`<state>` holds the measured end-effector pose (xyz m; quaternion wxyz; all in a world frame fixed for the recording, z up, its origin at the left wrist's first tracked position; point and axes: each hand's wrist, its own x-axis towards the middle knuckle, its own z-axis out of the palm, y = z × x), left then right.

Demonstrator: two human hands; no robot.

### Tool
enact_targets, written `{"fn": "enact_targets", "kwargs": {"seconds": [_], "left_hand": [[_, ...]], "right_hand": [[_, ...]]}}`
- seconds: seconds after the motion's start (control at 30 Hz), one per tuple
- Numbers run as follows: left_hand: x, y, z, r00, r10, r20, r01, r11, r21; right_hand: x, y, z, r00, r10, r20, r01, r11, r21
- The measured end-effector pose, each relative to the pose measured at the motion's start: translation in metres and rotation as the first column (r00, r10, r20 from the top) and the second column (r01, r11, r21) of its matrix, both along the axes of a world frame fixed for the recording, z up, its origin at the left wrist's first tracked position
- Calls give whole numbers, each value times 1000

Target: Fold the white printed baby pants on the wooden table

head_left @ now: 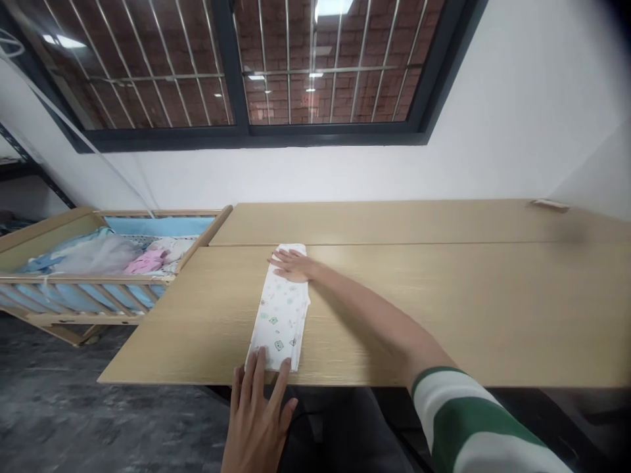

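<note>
While both hands lie open on it, the white printed cloth (pixel 279 312) sits between them as a long, narrow folded strip on the wooden table (pixel 444 315), its length running away from the person. The right hand (pixel 290 266), reaching out from a green-and-white striped sleeve (pixel 468 420), rests palm down across the far end of the strip, fingers close together and pointing left. It presses rather than pinches. The left hand (pixel 256 420) is at the near end, its spread fingers (pixel 254 374) lying on the edge of the cloth; the thumb does not appear to touch it. Neither hand is clamped on the cloth, and the two stand well apart along its length. For sound handling at this stage, flat, even pressure from each hand is the correct hold, since it should keep the layers from sliding without creasing them. The long edges should be kept in line, as the right-hand edge shows slight unevenness near the middle of the strip. Beyond the right hand, a seam (pixel 394 244) divides the table top. Left of the grip stands a wooden crib (pixel 98 279) holding a pink cloth (pixel 148 261) and other bedding. A barred window (pixel 236 66) is set in the wall ahead.
</note>
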<state>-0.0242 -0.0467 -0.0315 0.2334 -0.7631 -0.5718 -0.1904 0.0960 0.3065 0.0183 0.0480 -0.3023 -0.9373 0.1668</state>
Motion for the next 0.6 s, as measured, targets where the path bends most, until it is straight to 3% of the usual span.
{"fn": "enact_targets", "kwargs": {"seconds": [0.13, 0.33, 0.47, 0.6], "left_hand": [[-3, 0, -1, 999, 3, -35, -4, 1000, -15], [11, 2, 2, 999, -7, -34, 7, 1000, -11], [24, 6, 13, 999, -36, 26, 37, 999, -39], [7, 15, 25, 980, -112, 163, 128, 987, -93]], "right_hand": [[4, 29, 0, 995, -92, -50, 93, 995, 23], [10, 35, 3, 985, -99, -140, 99, 995, -6], [9, 24, 15, 989, -80, -124, 94, 989, 113], [11, -19, 34, 990, 1, -139, 42, 952, 303]]}}
